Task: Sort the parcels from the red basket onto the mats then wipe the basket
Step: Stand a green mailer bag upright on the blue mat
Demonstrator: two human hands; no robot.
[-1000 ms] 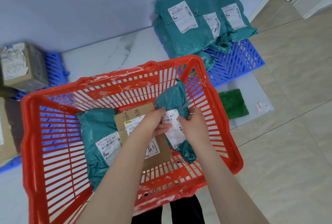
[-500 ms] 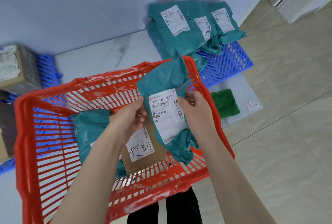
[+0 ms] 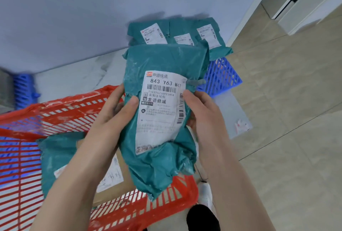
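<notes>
Left hand (image 3: 111, 117) and right hand (image 3: 203, 114) clamp the teal mailer parcel (image 3: 166, 60) above the red basket (image 3: 55, 112), thumbs in front, other fingers mostly hidden behind it; cardboard parcel (image 3: 120, 182) under the left wrist part-covered, label unreadable.

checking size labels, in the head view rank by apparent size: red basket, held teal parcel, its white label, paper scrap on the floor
1. red basket, partly out of frame
2. teal parcel, held near the camera
3. white label
4. paper scrap
</notes>
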